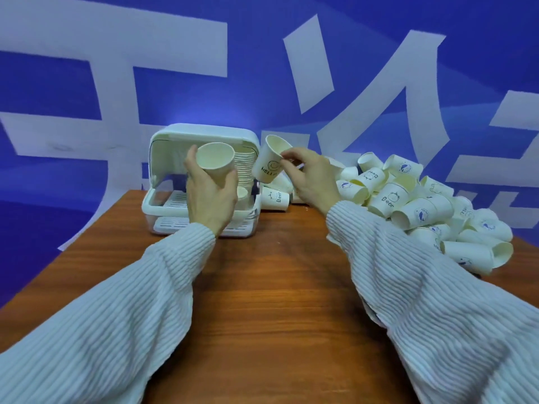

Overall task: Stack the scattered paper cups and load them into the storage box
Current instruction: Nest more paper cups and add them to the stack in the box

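While the left hand (208,196) grips a cup (215,160) before the open box (201,182), the right hand (312,179) pinches a tilted "HELLO" cup (269,163) by its rim; pile (423,205) right.

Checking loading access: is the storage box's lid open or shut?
Open. The storage box has its lid flipped up, showing a cup stack inside.

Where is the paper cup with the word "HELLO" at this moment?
In the head view, the HELLO cup is in the air, tilted and held by the right hand, just right of the open storage box and left of the cup pile.
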`<state>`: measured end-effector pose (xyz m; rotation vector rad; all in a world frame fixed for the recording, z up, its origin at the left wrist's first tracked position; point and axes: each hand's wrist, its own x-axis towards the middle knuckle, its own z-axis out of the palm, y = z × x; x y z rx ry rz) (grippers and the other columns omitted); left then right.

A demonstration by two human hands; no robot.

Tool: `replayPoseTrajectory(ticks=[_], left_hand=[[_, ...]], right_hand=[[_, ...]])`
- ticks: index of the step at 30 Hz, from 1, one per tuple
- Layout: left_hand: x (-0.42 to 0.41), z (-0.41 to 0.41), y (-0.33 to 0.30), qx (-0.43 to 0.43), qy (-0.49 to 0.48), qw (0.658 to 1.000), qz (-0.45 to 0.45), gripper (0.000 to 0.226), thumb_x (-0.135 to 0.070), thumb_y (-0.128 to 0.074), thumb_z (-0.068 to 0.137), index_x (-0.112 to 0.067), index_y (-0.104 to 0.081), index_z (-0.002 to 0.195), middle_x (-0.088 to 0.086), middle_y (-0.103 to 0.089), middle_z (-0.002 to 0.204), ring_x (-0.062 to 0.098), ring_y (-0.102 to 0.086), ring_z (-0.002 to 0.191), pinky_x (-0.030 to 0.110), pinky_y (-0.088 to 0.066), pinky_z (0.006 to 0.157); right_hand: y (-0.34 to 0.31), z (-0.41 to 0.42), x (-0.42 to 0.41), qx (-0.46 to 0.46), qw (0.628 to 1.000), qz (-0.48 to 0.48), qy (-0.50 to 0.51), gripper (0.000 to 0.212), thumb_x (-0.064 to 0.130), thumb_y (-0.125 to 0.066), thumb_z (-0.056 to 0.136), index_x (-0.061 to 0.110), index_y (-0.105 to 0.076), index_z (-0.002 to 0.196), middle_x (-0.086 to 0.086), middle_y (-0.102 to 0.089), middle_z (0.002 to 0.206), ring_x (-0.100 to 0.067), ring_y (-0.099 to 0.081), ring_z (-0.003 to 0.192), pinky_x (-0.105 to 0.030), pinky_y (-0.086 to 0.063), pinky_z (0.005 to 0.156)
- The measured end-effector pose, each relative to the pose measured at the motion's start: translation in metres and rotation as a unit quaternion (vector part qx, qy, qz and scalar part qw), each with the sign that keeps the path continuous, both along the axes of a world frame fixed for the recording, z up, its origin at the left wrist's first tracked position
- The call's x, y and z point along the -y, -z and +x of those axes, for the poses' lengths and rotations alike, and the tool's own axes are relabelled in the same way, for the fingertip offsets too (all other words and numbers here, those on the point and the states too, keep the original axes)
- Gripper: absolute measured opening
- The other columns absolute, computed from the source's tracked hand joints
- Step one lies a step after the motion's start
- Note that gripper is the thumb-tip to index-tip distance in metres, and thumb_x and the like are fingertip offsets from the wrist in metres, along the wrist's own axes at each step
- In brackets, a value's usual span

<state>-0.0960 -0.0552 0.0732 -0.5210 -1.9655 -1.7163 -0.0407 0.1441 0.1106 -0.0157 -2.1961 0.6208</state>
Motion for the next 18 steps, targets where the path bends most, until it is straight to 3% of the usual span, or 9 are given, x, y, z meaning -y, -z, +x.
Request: replayPoseTrajectory(ticks=[3,8,12,18], left_hand=[[0.019,-0.006,-0.004,0.006,-0.031,0.999,0.008,0.08,-0.031,-0.068,0.09,-0.025,-0.019,0.153,0.007,-0.046,0.145,0.024,-0.045,0.13,0.037,-0.039,0.107],[0.035,-0.01,-0.002,-0.015,-0.044,0.999,-0.02,0.079,-0.029,-0.07,0.09,-0.022,-0.022,0.153,0.003,-0.045,0.146,0.022,-0.044,0.132,0.033,-0.037,0.105],[0.041,-0.015,0.002,-0.015,-0.047,0.998,-0.038,0.077,-0.031,-0.069,0.09,-0.023,-0.023,0.152,0.003,-0.046,0.145,0.02,-0.044,0.131,0.033,-0.036,0.105],[0.045,-0.025,0.003,-0.003,-0.044,0.998,-0.047,0.077,-0.033,-0.07,0.09,-0.023,-0.024,0.151,0.003,-0.048,0.142,0.02,-0.045,0.127,0.035,-0.038,0.103]], right_hand=[[-0.002,-0.017,0.024,0.033,0.999,0.022,-0.024,0.018,0.032,-0.063,0.099,0.025,-0.076,0.108,0.01,-0.076,0.1,-0.012,-0.066,0.095,-0.044,-0.056,0.086],[0.004,-0.04,0.046,0.12,0.989,0.084,-0.03,0.022,0.036,-0.061,0.102,0.029,-0.076,0.116,0.007,-0.076,0.112,-0.018,-0.065,0.105,-0.045,-0.054,0.092],[0.003,-0.055,0.053,0.136,0.982,0.129,-0.014,0.026,0.04,-0.057,0.103,0.034,-0.075,0.122,0.008,-0.075,0.119,-0.024,-0.06,0.114,-0.046,-0.05,0.097],[0.009,-0.068,0.053,0.216,0.951,0.22,0.012,0.03,0.041,-0.053,0.103,0.04,-0.072,0.127,0.004,-0.073,0.124,-0.026,-0.056,0.121,-0.045,-0.045,0.102]])
